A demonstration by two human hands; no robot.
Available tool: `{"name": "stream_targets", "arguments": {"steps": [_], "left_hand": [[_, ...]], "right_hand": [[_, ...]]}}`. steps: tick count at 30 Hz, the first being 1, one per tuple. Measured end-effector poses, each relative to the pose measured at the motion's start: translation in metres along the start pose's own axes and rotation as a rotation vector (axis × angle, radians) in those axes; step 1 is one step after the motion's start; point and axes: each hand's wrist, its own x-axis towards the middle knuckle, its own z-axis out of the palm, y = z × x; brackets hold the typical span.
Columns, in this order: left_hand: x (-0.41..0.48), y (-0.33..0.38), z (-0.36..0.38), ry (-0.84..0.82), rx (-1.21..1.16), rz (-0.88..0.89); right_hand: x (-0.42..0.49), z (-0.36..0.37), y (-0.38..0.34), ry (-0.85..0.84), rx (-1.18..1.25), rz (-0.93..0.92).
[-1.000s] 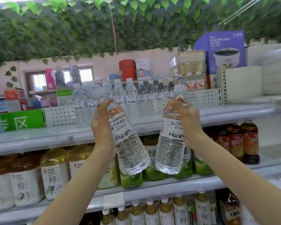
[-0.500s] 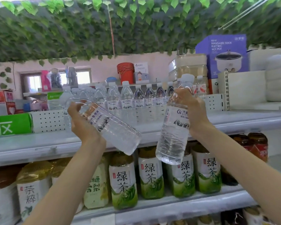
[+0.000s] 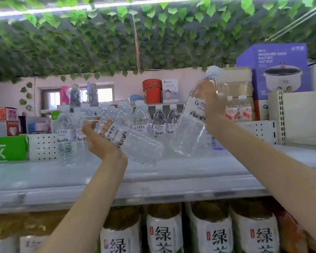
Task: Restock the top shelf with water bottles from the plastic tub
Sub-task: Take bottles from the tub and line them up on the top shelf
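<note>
Your left hand (image 3: pixel 98 141) curls round the neck end of one water bottle (image 3: pixel 135 143), cupping it from beneath; the bottle lies tilted almost flat, its base pointing away to the right of that grip and low over the top shelf (image 3: pixel 171 172). Whether the base touches the shelf cannot be told. Your right hand (image 3: pixel 211 106) wraps the shoulder of a second water bottle (image 3: pixel 190 125), white cap above the fingers, base slanting down and left of the grip, above the shelf. Both bottles hold clear water. Each carries a white label with a blue round logo and a dark mountain print; the characters are too blurred to read.

Behind and between your two grips stands a row of stocked water bottles (image 3: pixel 159 121) with the same label, upright on the shelf. Below your wrists, one level down, stand green tea bottles (image 3: pixel 164 232) marked 绿. Above and right of your right hand sits a purple box (image 3: pixel 279 70) reading "MANDARIN DUCK ELECTRIC HOT POT". Far left of your left hand is a green carton (image 3: pixel 7 147) printed 区.
</note>
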Motion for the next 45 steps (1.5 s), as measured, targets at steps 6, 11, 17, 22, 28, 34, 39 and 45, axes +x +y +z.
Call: {"name": "stream_targets", "arguments": {"steps": [6,11,17,22,28,34,39,45], "left_hand": [[0.015,-0.022,-0.004,-0.126,0.141,0.061],[0.025,-0.031,-0.002,-0.107,0.162,0.091],[0.028,-0.034,-0.002,-0.171,0.184,0.066],[0.028,-0.035,-0.003,-0.182,0.197,0.051],[0.034,-0.036,-0.005,-0.145,0.206,-0.01],[0.034,-0.038,-0.005,-0.113,0.17,-0.068],[0.032,-0.037,-0.004,-0.116,0.153,-0.077],[0.034,-0.039,-0.005,-0.122,0.155,-0.065]], "right_hand": [[0.036,0.048,0.053,-0.127,-0.325,-0.17],[0.064,0.064,0.105,-0.071,-0.183,0.063],[0.066,0.062,0.149,-0.306,-0.316,0.213],[0.063,0.057,0.152,-0.597,-0.534,0.25],[0.061,0.044,0.155,-0.597,-0.706,0.366],[0.053,0.041,0.163,-0.714,-1.124,0.459],[0.053,0.041,0.164,-0.716,-1.198,0.352],[0.053,0.038,0.164,-0.759,-1.273,0.29]]}}
